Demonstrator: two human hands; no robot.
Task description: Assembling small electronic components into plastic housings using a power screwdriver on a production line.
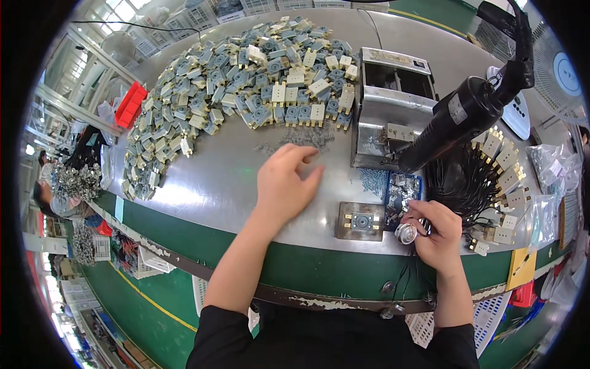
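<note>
My left hand [284, 184] hovers over the bare metal tabletop, just nearer than a scatter of small grey clear-looking pieces [304, 138]. Its thumb and index finger are apart, with nothing visible between them. At the right, my right hand [440, 232] is closed on a round silver metal fitting [405, 234] with black wires hanging from it. Beside it stands a blue tray [420, 184] of small metal clips. Left of that hand, a grey ceramic-looking block with a round centre [362, 221] sits in a square metal fixture [347, 232].
A large heap of grey and cream blocks [246, 80] covers the back left. A black power screwdriver [455, 120] hangs before a metal machine [393, 101]. Blue screws [372, 181] lie near the tray. Black wires [461, 184] with cream blocks [510, 179] spread at right.
</note>
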